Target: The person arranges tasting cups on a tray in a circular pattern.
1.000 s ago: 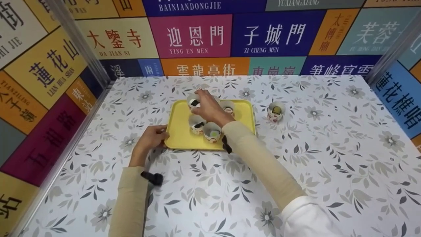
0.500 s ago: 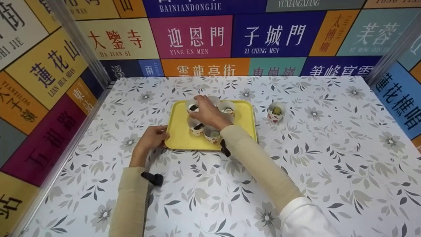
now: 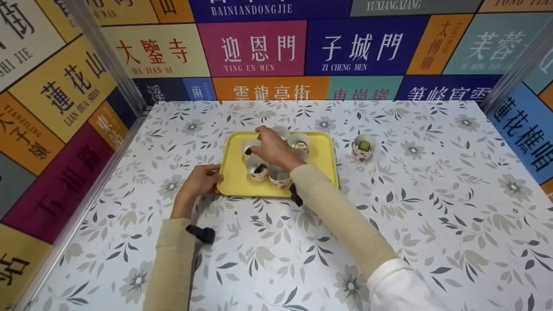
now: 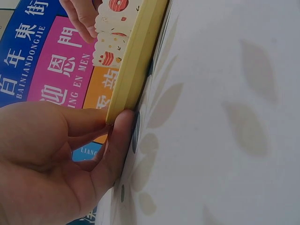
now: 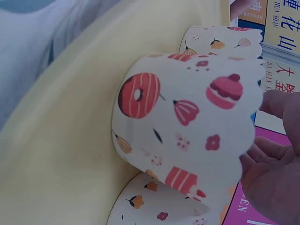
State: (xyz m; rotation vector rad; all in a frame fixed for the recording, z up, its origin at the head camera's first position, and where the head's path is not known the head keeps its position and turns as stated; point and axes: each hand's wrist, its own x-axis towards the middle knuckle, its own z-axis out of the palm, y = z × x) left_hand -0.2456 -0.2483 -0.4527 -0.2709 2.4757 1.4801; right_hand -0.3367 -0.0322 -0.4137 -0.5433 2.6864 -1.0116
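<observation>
My left hand (image 3: 201, 179) pinches the left rim of the yellow tray (image 3: 233, 183), with thumb and fingers on either side of the edge in the left wrist view. Several paper baking cups stand on the tray, printed with donuts and cakes. My right hand (image 3: 276, 147) reaches over them, fingers extended and thumb at the rim of the back-left cup (image 3: 245, 149), which holds something dark. Closer to me are a cup with a black piece (image 3: 258, 169) and a cup with a green piece (image 3: 278, 178). In the right wrist view a donut-printed cup (image 5: 187, 112) partly hides the right hand.
Another paper cup (image 3: 363, 149) with a green and brown piece stands on the floral tablecloth (image 3: 410, 207), right of the tray. Colourful panels with Chinese lettering (image 3: 255, 47) wall the table at the back and sides.
The back-left cup has shifted left and toward me, and the front-left cup moved slightly the same way. My right hand has drawn back a little. The left hand stays at the tray.
</observation>
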